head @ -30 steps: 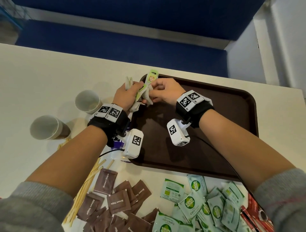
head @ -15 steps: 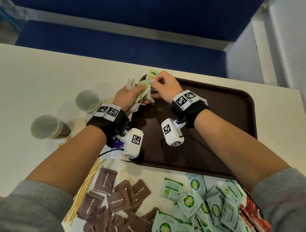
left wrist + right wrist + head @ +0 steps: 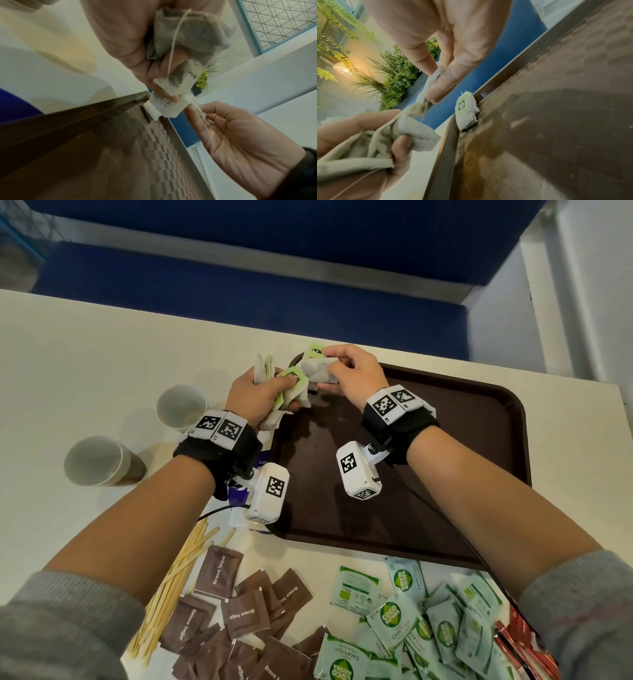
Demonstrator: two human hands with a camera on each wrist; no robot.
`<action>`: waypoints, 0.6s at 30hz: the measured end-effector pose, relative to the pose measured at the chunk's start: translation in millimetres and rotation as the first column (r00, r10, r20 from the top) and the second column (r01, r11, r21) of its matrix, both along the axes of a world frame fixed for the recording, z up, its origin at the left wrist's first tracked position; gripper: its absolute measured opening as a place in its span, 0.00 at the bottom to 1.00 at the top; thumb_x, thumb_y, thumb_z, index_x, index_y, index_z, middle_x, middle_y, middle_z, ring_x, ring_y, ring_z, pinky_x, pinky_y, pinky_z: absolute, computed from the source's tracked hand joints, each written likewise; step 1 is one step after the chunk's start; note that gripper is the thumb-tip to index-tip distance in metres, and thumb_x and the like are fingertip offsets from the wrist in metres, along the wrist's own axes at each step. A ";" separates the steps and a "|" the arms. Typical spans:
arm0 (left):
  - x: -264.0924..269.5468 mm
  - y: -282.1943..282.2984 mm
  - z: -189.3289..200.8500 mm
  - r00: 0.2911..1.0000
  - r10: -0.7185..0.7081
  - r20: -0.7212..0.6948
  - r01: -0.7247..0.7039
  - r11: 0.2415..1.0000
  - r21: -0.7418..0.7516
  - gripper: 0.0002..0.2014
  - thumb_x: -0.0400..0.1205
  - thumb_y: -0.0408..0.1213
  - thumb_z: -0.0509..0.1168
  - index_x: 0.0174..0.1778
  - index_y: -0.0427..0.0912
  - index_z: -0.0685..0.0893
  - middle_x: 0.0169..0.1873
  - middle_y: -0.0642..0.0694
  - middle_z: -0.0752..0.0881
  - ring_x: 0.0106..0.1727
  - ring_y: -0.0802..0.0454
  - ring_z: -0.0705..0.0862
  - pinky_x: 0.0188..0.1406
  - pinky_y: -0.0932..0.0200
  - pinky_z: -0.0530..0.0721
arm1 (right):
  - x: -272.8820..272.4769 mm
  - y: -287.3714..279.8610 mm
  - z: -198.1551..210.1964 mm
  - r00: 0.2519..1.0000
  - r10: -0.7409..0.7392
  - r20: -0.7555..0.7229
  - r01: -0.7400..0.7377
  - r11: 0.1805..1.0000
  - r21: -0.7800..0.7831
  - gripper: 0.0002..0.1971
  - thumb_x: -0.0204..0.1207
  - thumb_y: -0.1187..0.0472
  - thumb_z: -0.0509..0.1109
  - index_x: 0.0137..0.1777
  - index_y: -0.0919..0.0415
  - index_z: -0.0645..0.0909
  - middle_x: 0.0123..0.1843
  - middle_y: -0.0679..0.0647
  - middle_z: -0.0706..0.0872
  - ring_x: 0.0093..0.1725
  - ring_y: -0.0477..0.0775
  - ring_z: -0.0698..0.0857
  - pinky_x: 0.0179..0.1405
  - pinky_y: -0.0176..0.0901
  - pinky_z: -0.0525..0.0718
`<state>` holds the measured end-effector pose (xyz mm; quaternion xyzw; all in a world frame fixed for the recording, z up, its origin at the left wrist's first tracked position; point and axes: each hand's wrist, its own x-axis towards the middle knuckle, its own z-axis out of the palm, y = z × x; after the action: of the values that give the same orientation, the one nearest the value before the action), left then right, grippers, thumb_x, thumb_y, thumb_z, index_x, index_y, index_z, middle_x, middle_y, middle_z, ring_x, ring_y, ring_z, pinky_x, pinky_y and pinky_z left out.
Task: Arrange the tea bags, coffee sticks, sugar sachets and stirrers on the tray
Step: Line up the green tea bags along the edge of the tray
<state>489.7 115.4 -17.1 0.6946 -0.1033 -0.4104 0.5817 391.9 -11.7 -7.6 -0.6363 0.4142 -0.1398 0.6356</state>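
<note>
My left hand [image 3: 274,386] grips a bunch of tea bags [image 3: 265,369] with green tags just outside the far left corner of the brown tray [image 3: 462,460]. My right hand [image 3: 334,373] pinches one tea bag [image 3: 317,371] between thumb and fingers, close against the bunch. In the left wrist view the bunch of tea bags [image 3: 188,40] hangs from my curled left fingers, and my right hand [image 3: 197,112] nips a bag's edge. One tea bag with a green tag [image 3: 464,112] leans in the tray's far left corner.
Two paper cups [image 3: 181,405] [image 3: 99,460] stand left of the tray. Along the near edge lie wooden stirrers [image 3: 174,577], brown sugar sachets [image 3: 239,611], green coco sugar sachets [image 3: 411,628] and red coffee sticks [image 3: 513,642]. A purple-and-white packet [image 3: 263,462] lies under my left wrist.
My right hand has moved up and left toward the tray's far corner and now pinches a tea bag beside the left hand's bunch. The left hand has hardly moved.
</note>
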 end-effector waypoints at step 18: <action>-2.1 1.1 2.8 1.000 0.023 0.010 -0.023 0.999 0.040 0.07 0.73 0.29 0.71 0.35 0.44 0.80 0.37 0.43 0.82 0.46 0.45 0.82 0.50 0.47 0.85 | -0.6 -3.1 2.0 0.998 -0.058 0.032 0.057 0.998 0.015 0.06 0.80 0.70 0.64 0.50 0.60 0.72 0.53 0.60 0.83 0.40 0.54 0.90 0.42 0.40 0.89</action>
<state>487.6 116.4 -14.3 0.7093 -0.0899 -0.4022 0.5719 391.2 -14.8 -5.6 -0.6172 0.4230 -0.1654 0.6425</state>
